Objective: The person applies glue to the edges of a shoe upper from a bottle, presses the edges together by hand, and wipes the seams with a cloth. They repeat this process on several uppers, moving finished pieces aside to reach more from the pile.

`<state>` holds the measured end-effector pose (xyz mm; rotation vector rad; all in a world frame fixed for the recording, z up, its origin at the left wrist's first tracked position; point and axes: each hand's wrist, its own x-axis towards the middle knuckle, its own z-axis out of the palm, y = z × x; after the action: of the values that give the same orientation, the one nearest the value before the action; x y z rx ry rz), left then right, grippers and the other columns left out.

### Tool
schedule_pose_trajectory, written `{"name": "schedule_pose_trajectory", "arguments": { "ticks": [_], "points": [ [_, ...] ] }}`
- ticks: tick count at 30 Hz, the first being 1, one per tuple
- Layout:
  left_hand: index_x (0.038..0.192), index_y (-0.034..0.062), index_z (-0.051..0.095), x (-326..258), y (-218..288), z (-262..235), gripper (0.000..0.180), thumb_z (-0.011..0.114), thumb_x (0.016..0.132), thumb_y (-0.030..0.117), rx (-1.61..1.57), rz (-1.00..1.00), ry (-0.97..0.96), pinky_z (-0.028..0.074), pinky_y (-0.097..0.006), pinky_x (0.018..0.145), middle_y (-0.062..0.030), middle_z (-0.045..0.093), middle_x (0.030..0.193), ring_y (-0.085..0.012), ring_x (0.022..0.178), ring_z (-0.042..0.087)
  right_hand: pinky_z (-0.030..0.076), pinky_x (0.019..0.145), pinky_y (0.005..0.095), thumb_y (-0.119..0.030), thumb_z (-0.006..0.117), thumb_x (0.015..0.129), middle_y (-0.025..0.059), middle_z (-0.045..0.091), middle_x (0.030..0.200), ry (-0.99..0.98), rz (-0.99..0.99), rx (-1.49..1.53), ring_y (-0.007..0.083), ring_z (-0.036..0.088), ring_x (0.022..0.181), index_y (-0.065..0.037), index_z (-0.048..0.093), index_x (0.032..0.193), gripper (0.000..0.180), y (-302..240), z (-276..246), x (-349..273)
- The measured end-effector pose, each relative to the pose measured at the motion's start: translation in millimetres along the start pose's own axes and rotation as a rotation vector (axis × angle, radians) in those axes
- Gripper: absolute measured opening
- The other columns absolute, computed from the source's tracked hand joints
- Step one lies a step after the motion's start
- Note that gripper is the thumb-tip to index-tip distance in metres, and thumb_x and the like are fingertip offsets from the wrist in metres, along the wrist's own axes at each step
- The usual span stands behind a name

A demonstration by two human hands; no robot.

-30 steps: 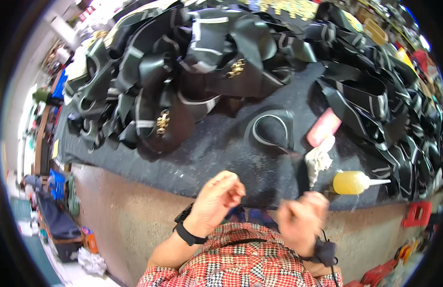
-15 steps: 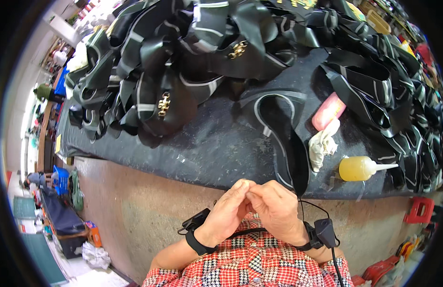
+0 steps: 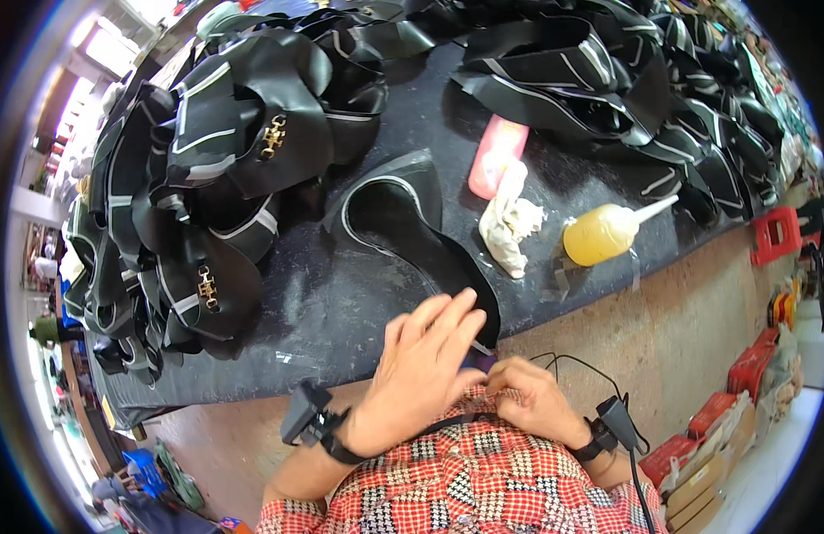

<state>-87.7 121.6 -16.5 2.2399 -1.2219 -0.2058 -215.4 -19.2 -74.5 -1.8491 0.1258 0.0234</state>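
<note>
My left hand (image 3: 421, 374) has its fingers stretched out flat, over the near end of a black shoe upper (image 3: 389, 200) with pale edging. That piece lies on the dark table, its curved strip running toward me and partly hidden under the fingers. Close to my body, my right hand (image 3: 532, 396) is closed with its fingers curled together; anything inside it is too small to make out. A small dark purple patch (image 3: 479, 360) shows between the hands, its kind unclear.
Black uppers with gold chain ornaments (image 3: 273, 136) pile up on the left, more black uppers (image 3: 554, 76) on the right. A pink bottle (image 3: 499, 156), a crumpled white cloth (image 3: 510, 227) and a yellow squeeze bottle (image 3: 600, 236) stand or lie nearby. A red stool (image 3: 775, 236) is beyond the edge.
My hands, pinched together before, have come apart. The left has opened and reached forward over the upper, while the right stays closed near my body. The whole view has turned to the right.
</note>
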Motion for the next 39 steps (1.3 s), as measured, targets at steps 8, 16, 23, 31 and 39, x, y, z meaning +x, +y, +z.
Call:
{"name": "schedule_pose_trajectory", "arguments": {
  "ticks": [8,16,23,31,39],
  "points": [
    [0.089,-0.0012,0.055,12.6,-21.3,-21.1,0.016,0.061,0.074,0.0,-0.808,-0.454,-0.187,0.046,-0.023,0.066,-0.0031,0.06,0.084,-0.0075,0.071,0.055,0.044,0.062,0.0303,0.002,0.053,0.069,0.0105,0.055,0.081,0.111,0.205,-0.12,0.0237,0.055,0.076,-0.002,0.054,0.081,0.013,12.8,-16.6,-15.7],
    [0.097,0.0027,0.052,-7.5,3.2,-23.0,0.02,0.06,0.078,0.0,-1.356,-0.523,0.213,0.044,-0.022,0.076,-0.0019,0.057,0.092,-0.0066,0.084,0.053,0.045,0.076,0.0269,-0.012,0.054,0.075,0.0115,0.058,0.095,-0.22,0.321,0.802,0.0156,0.055,0.084,0.004,0.046,0.108,0.037,-20.8,-59.4,30.1],
    [0.109,0.0012,0.046,-33.0,9.9,3.1,0.032,0.056,0.079,-0.004,-1.478,-0.566,0.517,0.041,-0.023,0.082,-0.0038,0.053,0.103,-0.0086,0.094,0.05,0.039,0.079,0.0229,-0.013,0.059,0.08,0.0029,0.052,0.099,-0.228,0.242,0.837,0.0088,0.048,0.089,0.0,0.053,0.106,0.03,-50.6,-10.9,91.0],
    [0.095,0.0017,0.056,-51.9,-5.3,-2.0,0.015,0.048,0.088,0.012,-1.787,-0.661,0.509,0.045,-0.03,0.077,-0.0063,0.059,0.095,-0.0141,0.087,0.056,0.041,0.083,0.0254,-0.011,0.064,0.076,0.0054,0.046,0.114,-0.616,0.129,0.771,0.0125,0.048,0.1,0.004,0.053,0.108,0.037,-59.3,-14.7,145.9],
    [0.106,0.0042,0.05,-45.0,0.5,2.8,0.023,0.052,0.085,0.014,-1.739,-0.73,0.692,0.047,-0.03,0.075,-0.006,0.059,0.098,-0.0145,0.088,0.057,0.044,0.068,0.0281,-0.013,0.077,0.054,0.0101,0.051,0.095,-0.027,-0.523,0.133,0.0173,0.05,0.075,-0.003,0.052,0.106,0.059,-49.5,-11.0,98.0]
  ]
}}
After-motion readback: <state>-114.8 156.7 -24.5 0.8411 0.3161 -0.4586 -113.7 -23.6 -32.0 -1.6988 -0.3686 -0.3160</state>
